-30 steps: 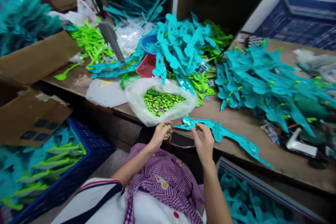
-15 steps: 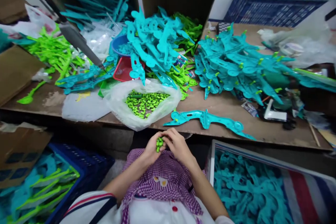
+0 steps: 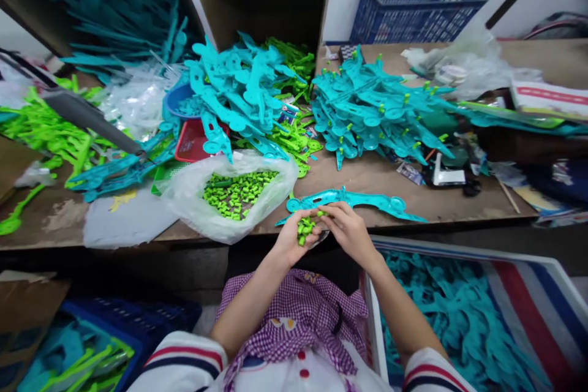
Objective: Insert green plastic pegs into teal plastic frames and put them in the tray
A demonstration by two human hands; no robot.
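Note:
In my left hand (image 3: 294, 241) lies a small heap of green plastic pieces (image 3: 305, 229), with the fingers curled round it. My right hand (image 3: 348, 231) is beside it, thumb and fingertips pinching one small green piece (image 3: 321, 214). Just behind both hands, a long turquoise plastic part (image 3: 367, 198) shaped like a toy bow lies near the table's front edge; my fingers overlap it in the view, and I cannot tell whether they touch it. A clear plastic bag (image 3: 184, 199) stands open to the left, holding many more of the green pieces (image 3: 239, 193).
Turquoise parts are piled at the table's centre (image 3: 248, 89) and right (image 3: 376, 110). A dark tool (image 3: 92, 115) slants in from the left. Blue crates stand at the back (image 3: 413, 12) and lower left (image 3: 138, 318). A white-rimmed bin (image 3: 379, 331) of turquoise parts sits at my right.
Both hands have moved forward and right, up to the turquoise part at the table edge. My right hand has drawn slightly away from the left with a green piece. The camera view has turned right.

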